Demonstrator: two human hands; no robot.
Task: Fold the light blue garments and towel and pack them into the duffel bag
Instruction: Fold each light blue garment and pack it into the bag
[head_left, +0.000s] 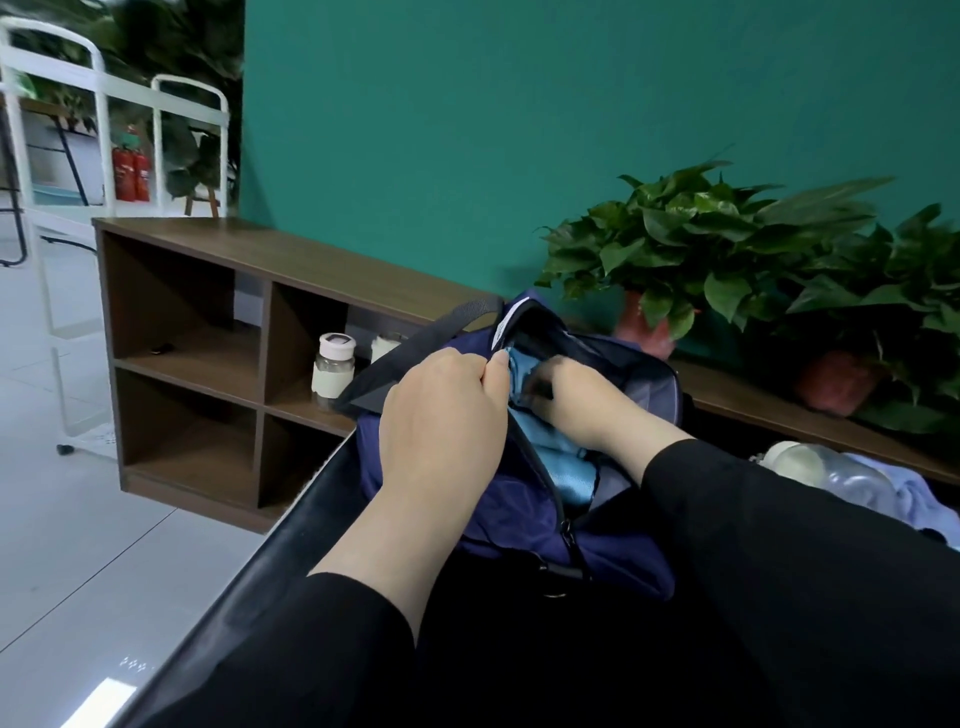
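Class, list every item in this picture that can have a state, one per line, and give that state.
Duffel bag: unzipped, open.
Light blue cloth: partly inside bag.
Left hand: holds bag's opening edge.
Right hand: pushing cloth in, fingers hidden.
Jar: lidded, upright on shelf.
Pale cloth: loose, unpacked.

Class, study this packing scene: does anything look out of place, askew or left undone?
Yes: a pale blue cloth lies loose and rumpled at the right beside a bottle, outside the duffel bag, while both hands tuck light blue fabric inside.

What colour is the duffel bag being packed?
Navy blue, with black straps and zipper, seen in the head view: duffel bag.
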